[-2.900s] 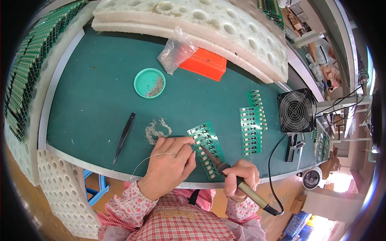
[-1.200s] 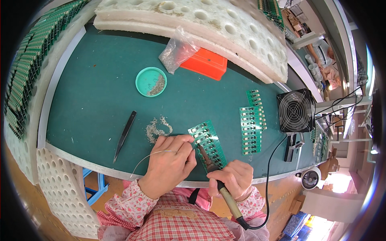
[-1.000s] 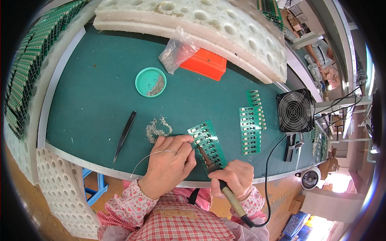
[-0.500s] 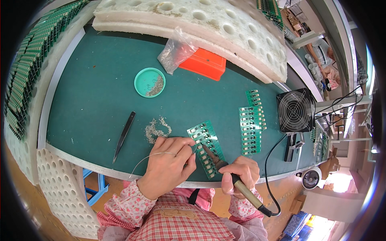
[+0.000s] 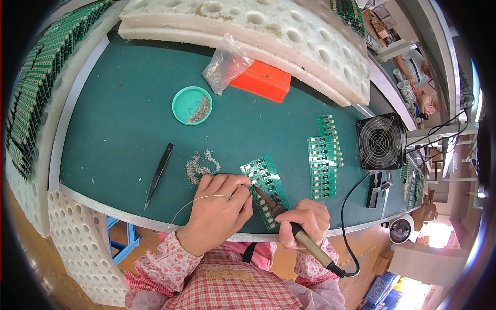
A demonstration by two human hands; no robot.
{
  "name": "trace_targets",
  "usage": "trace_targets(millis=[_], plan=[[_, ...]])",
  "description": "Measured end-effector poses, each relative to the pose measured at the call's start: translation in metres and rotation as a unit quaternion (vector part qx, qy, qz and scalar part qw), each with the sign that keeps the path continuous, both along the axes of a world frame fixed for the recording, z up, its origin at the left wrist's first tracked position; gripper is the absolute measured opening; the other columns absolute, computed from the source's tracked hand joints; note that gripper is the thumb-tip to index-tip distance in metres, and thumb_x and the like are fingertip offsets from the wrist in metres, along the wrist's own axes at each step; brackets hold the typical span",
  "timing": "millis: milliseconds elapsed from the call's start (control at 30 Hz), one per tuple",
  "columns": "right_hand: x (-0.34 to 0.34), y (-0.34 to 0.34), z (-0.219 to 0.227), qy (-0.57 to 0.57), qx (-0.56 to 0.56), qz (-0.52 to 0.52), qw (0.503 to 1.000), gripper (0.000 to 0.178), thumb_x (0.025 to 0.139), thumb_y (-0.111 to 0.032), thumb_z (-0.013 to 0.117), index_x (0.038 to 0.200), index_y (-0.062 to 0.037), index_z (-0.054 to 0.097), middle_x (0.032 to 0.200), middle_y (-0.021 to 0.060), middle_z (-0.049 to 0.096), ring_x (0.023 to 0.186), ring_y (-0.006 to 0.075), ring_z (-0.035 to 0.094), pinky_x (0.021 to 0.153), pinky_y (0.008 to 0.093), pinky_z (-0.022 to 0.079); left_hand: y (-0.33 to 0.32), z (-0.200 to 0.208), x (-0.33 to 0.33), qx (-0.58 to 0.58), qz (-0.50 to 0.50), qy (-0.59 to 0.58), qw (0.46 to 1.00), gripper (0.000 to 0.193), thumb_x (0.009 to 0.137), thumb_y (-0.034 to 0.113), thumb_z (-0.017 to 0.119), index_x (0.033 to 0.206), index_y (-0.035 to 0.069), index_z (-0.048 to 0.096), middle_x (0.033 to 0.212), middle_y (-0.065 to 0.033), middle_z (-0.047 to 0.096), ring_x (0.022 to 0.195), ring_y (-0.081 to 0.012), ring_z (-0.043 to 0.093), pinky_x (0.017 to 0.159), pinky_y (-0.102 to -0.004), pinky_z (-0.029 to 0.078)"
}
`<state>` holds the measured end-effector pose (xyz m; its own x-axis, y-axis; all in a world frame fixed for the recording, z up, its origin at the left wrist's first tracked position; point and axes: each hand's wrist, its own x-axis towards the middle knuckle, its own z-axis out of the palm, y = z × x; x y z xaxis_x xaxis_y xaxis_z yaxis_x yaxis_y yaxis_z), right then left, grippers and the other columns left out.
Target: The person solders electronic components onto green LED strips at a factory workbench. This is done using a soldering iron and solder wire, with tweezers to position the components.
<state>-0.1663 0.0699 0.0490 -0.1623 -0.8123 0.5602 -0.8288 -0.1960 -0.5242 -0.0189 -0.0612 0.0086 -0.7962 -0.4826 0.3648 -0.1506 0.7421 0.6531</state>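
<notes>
Partly, the right hand (image 5: 311,218) hides its soldering iron (image 5: 310,244).

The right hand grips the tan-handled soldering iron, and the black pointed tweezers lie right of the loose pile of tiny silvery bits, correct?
No: the head view shows the black tweezers left of the pile. The right hand does grip the soldering iron.
</notes>
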Motion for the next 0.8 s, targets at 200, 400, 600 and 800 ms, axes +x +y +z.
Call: trace_targets(millis=[200,400,600,800], plan=[[0.002,-0.003,0.012,0.044,0.036,0.022,0.998,0.016,0.070,0.000,0.070,0.084,-0.0060,0.063,0.056,0.0005,0.053,0.043,0.0175,0.050,0.042,0.0287,0.038,-0.001,0.000,0.001,0.001,0.000,0.000,1.000,0.015,0.076,0.009,0.073,0.078,0.005,0.059,0.102,-0.0043,0.065,0.090,-0.0224,0.061,0.079,-0.0376,0.043],[0.005,-0.003,0.013,0.044,0.041,0.018,0.998,0.016,0.070,0.001,0.070,0.083,-0.0056,0.063,0.057,0.0010,0.054,0.043,0.0176,0.051,0.042,0.0291,0.038,-0.002,0.000,0.002,0.002,-0.009,-0.009,1.000,0.013,0.078,0.011,0.072,0.085,0.004,0.063,0.102,-0.0056,0.065,0.093,-0.0222,0.061,0.082,-0.0375,0.044],[0.007,-0.004,0.017,0.041,0.055,0.018,0.998,0.015,0.071,0.000,0.070,0.084,-0.0049,0.063,0.059,0.0019,0.056,0.043,0.0183,0.051,0.042,0.0297,0.039,-0.002,0.001,0.003,0.005,-0.006,-0.003,1.000,0.013,0.079,0.010,0.071,0.086,0.003,0.063,0.102,-0.0064,0.066,0.092,-0.0224,0.062,0.082,-0.0373,0.045],[0.001,0.006,0.009,-0.018,0.018,0.003,1.000,0.011,0.077,-0.004,0.070,0.086,-0.0049,0.064,0.058,0.0019,0.056,0.043,0.0184,0.050,0.041,0.0310,0.039,-0.002,0.000,0.004,0.015,-0.004,0.000,1.000,0.013,0.080,0.010,0.071,0.087,0.003,0.063,0.101,-0.0074,0.066,0.090,-0.0232,0.063,0.082,-0.0373,0.046]])
